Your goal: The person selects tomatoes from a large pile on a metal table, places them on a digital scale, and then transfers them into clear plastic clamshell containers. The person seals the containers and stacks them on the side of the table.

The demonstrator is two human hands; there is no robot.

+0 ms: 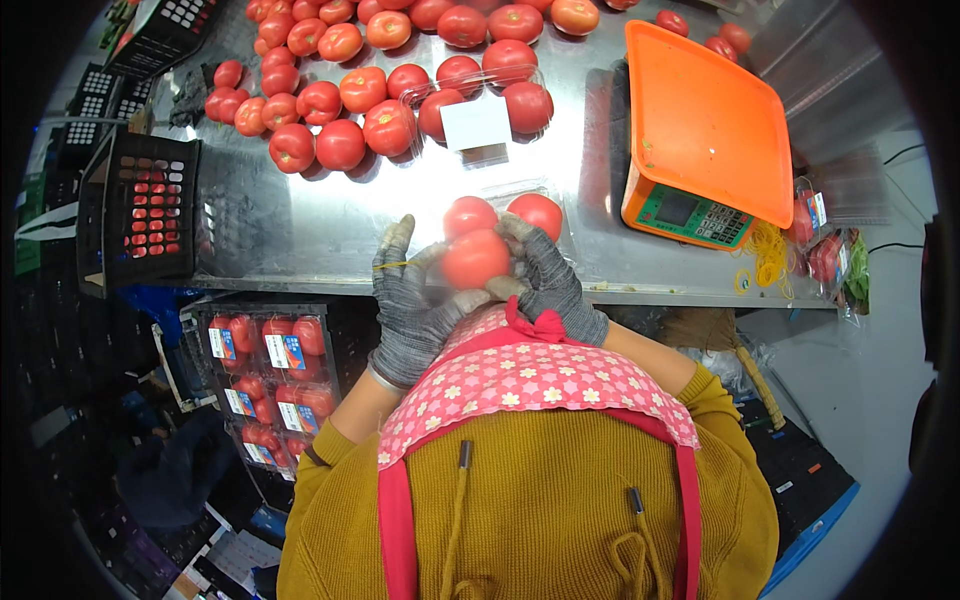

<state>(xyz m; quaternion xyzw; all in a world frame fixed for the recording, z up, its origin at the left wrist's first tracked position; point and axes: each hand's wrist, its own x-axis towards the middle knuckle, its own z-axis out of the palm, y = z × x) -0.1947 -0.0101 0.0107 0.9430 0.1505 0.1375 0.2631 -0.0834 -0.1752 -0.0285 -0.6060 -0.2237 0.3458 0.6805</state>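
Observation:
My right hand [553, 281], in a grey knit work glove with worn pale fingertips, has its thumb and fingers against the right side of a slightly blurred red tomato [475, 259]. My left hand [411, 311], gloved alike, is at that tomato's left; its index finger and thumb are close to the fruit, and other fingers spread upward. A yellow rubber band [395, 265] runs across the left fingers. Just beyond are a second tomato [468, 215] and a third tomato [538, 213], apparently in a clear plastic tray [568, 244], largely hidden.
A clear container [536, 75] with a white label overlaps several loose tomatoes [341, 145] on the metal table [255, 259]. An orange scale [709, 124] stands right, near yellow rubber bands [768, 255]. Left are a black crate [154, 210] and packed tomatoes [281, 345] below the table edge.

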